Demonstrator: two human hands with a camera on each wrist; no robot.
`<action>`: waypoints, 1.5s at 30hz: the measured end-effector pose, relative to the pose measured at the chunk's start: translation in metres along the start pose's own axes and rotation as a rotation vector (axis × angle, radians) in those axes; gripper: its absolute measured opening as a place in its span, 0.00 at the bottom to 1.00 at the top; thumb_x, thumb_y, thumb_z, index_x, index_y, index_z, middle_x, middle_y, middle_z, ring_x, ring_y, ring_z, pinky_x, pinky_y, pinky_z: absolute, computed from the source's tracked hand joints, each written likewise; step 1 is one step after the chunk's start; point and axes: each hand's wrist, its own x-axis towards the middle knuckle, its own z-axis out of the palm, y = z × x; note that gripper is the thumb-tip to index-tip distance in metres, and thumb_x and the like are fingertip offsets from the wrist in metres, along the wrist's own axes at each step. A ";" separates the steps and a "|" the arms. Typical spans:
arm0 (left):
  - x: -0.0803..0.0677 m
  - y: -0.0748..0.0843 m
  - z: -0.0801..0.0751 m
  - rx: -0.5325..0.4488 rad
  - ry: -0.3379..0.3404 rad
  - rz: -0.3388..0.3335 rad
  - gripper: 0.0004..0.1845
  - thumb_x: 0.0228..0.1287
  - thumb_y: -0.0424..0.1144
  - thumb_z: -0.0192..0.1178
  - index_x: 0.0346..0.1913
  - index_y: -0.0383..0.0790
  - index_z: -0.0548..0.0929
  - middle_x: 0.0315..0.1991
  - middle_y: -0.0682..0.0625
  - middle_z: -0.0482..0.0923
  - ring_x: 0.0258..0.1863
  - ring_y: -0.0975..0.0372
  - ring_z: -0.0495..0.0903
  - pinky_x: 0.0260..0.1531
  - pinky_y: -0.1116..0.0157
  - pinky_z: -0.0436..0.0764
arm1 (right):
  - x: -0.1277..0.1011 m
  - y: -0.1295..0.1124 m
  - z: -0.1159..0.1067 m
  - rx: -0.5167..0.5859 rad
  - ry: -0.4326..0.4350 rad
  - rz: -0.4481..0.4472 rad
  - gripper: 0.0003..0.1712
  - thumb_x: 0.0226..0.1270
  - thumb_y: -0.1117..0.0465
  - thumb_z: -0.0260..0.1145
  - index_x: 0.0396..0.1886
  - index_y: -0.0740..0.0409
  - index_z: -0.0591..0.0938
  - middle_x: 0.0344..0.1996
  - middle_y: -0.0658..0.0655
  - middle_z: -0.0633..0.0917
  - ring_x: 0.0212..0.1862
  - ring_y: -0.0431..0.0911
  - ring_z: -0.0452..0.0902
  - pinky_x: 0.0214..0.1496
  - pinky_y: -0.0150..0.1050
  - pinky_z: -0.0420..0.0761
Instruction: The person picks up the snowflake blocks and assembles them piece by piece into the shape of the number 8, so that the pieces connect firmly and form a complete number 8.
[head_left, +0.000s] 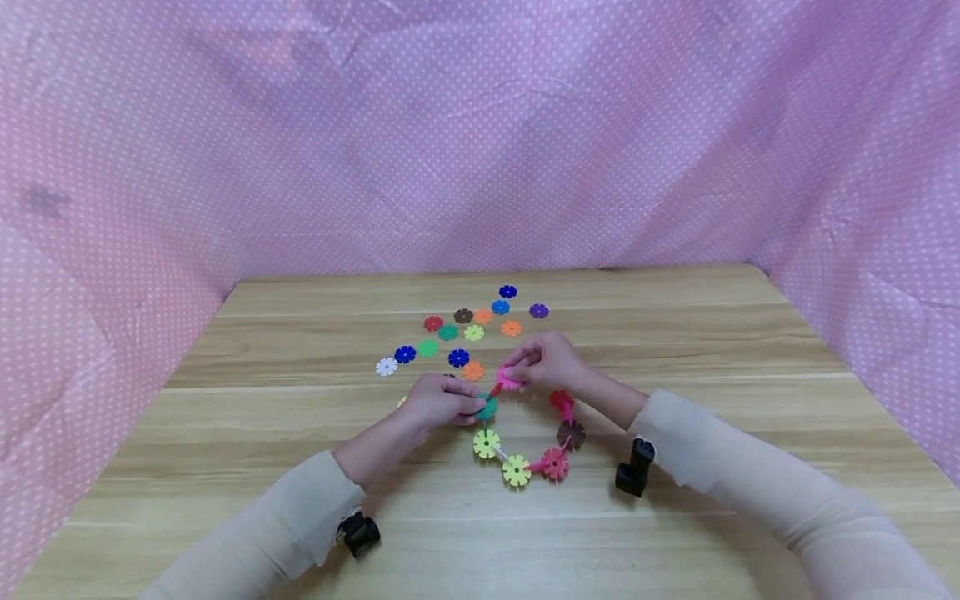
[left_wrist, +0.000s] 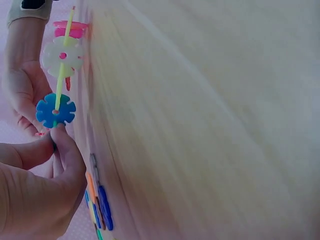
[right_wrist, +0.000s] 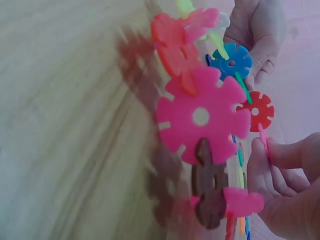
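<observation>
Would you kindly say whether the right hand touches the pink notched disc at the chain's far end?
Touching: the right wrist view shows the right hand pinching the pink notched disc between thumb and finger.

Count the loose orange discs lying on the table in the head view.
3: one orange disc just right of the brown disc, a second orange disc left of the purple disc, a third orange disc beyond the left hand, which may hide others.

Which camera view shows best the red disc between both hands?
Right wrist view: the red disc shows its face and hole. The head view shows only a narrow edge; left wrist, a small reddish bit, perhaps it.
</observation>
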 end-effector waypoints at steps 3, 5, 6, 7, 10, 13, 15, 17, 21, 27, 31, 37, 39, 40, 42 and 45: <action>-0.001 0.001 0.002 0.022 0.033 0.006 0.09 0.57 0.27 0.66 0.41 0.32 0.86 0.39 0.45 0.82 0.28 0.65 0.81 0.33 0.72 0.85 | 0.000 -0.001 0.003 0.009 0.019 0.007 0.09 0.57 0.69 0.70 0.39 0.65 0.87 0.33 0.62 0.89 0.22 0.39 0.83 0.30 0.35 0.86; -0.002 0.001 0.003 0.027 0.046 0.006 0.09 0.56 0.27 0.66 0.41 0.31 0.86 0.40 0.44 0.81 0.28 0.65 0.81 0.32 0.72 0.85 | 0.000 -0.002 0.004 0.011 0.021 0.002 0.09 0.57 0.69 0.71 0.39 0.65 0.86 0.33 0.63 0.89 0.22 0.40 0.83 0.30 0.36 0.86; -0.002 0.001 0.003 0.024 0.050 0.003 0.09 0.56 0.26 0.66 0.41 0.31 0.86 0.41 0.43 0.81 0.28 0.65 0.81 0.31 0.73 0.84 | 0.000 -0.003 0.004 0.008 0.020 0.003 0.09 0.56 0.69 0.71 0.39 0.65 0.86 0.33 0.63 0.89 0.22 0.40 0.83 0.31 0.36 0.86; -0.002 0.001 0.004 0.025 0.055 0.000 0.09 0.56 0.26 0.66 0.41 0.31 0.86 0.41 0.43 0.81 0.28 0.65 0.81 0.31 0.73 0.84 | 0.000 -0.004 0.004 -0.002 0.019 -0.001 0.09 0.56 0.69 0.71 0.39 0.65 0.86 0.32 0.63 0.89 0.23 0.40 0.84 0.31 0.36 0.86; -0.004 0.000 0.005 0.026 0.069 -0.007 0.09 0.56 0.26 0.66 0.41 0.31 0.86 0.41 0.42 0.82 0.27 0.65 0.81 0.29 0.74 0.83 | -0.001 -0.006 0.004 -0.030 0.010 0.002 0.09 0.56 0.70 0.71 0.38 0.66 0.86 0.32 0.63 0.89 0.23 0.41 0.84 0.31 0.36 0.86; -0.006 -0.001 0.007 0.030 0.086 -0.012 0.09 0.55 0.26 0.66 0.41 0.31 0.86 0.41 0.42 0.83 0.27 0.64 0.80 0.28 0.75 0.82 | -0.002 -0.008 0.004 -0.068 0.005 0.015 0.07 0.57 0.70 0.70 0.37 0.65 0.87 0.30 0.61 0.89 0.23 0.39 0.82 0.30 0.33 0.85; -0.006 -0.002 0.008 0.032 0.094 -0.016 0.09 0.55 0.26 0.66 0.40 0.31 0.86 0.42 0.41 0.83 0.27 0.64 0.80 0.28 0.75 0.82 | -0.003 -0.008 0.005 -0.081 0.002 0.033 0.07 0.58 0.70 0.69 0.37 0.65 0.86 0.29 0.60 0.89 0.23 0.38 0.80 0.29 0.30 0.83; -0.006 -0.002 0.009 0.035 0.104 -0.020 0.09 0.55 0.27 0.66 0.41 0.31 0.86 0.42 0.41 0.83 0.27 0.64 0.79 0.28 0.74 0.82 | -0.004 -0.008 0.006 -0.092 0.000 0.046 0.06 0.58 0.70 0.69 0.36 0.65 0.86 0.27 0.59 0.88 0.24 0.38 0.78 0.28 0.28 0.81; -0.005 -0.001 0.008 0.043 0.132 -0.036 0.09 0.56 0.28 0.66 0.41 0.32 0.86 0.44 0.42 0.82 0.28 0.65 0.78 0.29 0.74 0.82 | -0.004 -0.006 0.009 -0.086 0.008 0.058 0.06 0.58 0.70 0.68 0.36 0.66 0.84 0.28 0.58 0.86 0.26 0.40 0.77 0.28 0.28 0.78; -0.006 0.002 0.009 0.052 0.158 -0.042 0.08 0.56 0.28 0.67 0.40 0.33 0.87 0.46 0.42 0.81 0.29 0.64 0.78 0.29 0.74 0.82 | -0.006 -0.004 0.014 -0.006 0.054 0.107 0.06 0.59 0.70 0.68 0.36 0.65 0.83 0.27 0.55 0.84 0.26 0.40 0.76 0.26 0.27 0.76; -0.005 0.001 0.009 0.041 0.153 -0.033 0.08 0.55 0.28 0.67 0.40 0.33 0.86 0.44 0.42 0.81 0.28 0.64 0.79 0.29 0.74 0.82 | -0.005 -0.001 0.016 0.014 0.070 0.097 0.06 0.59 0.69 0.68 0.36 0.64 0.83 0.26 0.54 0.84 0.26 0.40 0.75 0.26 0.27 0.75; -0.003 -0.005 0.007 -0.047 0.091 -0.006 0.09 0.56 0.27 0.66 0.41 0.31 0.85 0.44 0.40 0.83 0.27 0.65 0.83 0.34 0.71 0.86 | -0.002 0.004 0.009 0.085 0.020 0.090 0.10 0.58 0.68 0.69 0.40 0.65 0.84 0.28 0.57 0.87 0.25 0.39 0.80 0.31 0.32 0.84; -0.004 -0.006 0.007 -0.074 0.066 -0.001 0.10 0.56 0.27 0.66 0.42 0.30 0.85 0.44 0.39 0.84 0.28 0.65 0.85 0.35 0.70 0.86 | 0.000 0.004 0.006 0.068 -0.007 0.084 0.12 0.59 0.66 0.69 0.43 0.63 0.85 0.32 0.58 0.88 0.26 0.39 0.81 0.32 0.33 0.85; -0.005 -0.007 0.006 -0.084 0.056 -0.003 0.10 0.56 0.27 0.66 0.42 0.30 0.85 0.44 0.39 0.84 0.28 0.65 0.85 0.36 0.70 0.86 | 0.001 0.004 0.005 0.054 -0.026 0.081 0.12 0.59 0.65 0.69 0.44 0.62 0.85 0.34 0.59 0.88 0.27 0.40 0.81 0.33 0.33 0.85; -0.007 -0.008 0.006 -0.090 0.040 -0.010 0.11 0.57 0.28 0.66 0.43 0.31 0.84 0.43 0.38 0.85 0.28 0.64 0.86 0.37 0.69 0.86 | 0.002 0.005 0.002 0.018 -0.068 0.072 0.13 0.61 0.64 0.68 0.46 0.60 0.85 0.40 0.59 0.88 0.30 0.40 0.81 0.36 0.33 0.85; -0.012 -0.010 0.005 -0.053 0.039 0.001 0.10 0.57 0.29 0.66 0.44 0.31 0.85 0.41 0.38 0.85 0.27 0.64 0.87 0.35 0.68 0.86 | 0.003 0.003 -0.001 0.002 -0.133 0.075 0.14 0.61 0.67 0.67 0.48 0.58 0.85 0.47 0.60 0.87 0.34 0.41 0.82 0.40 0.35 0.86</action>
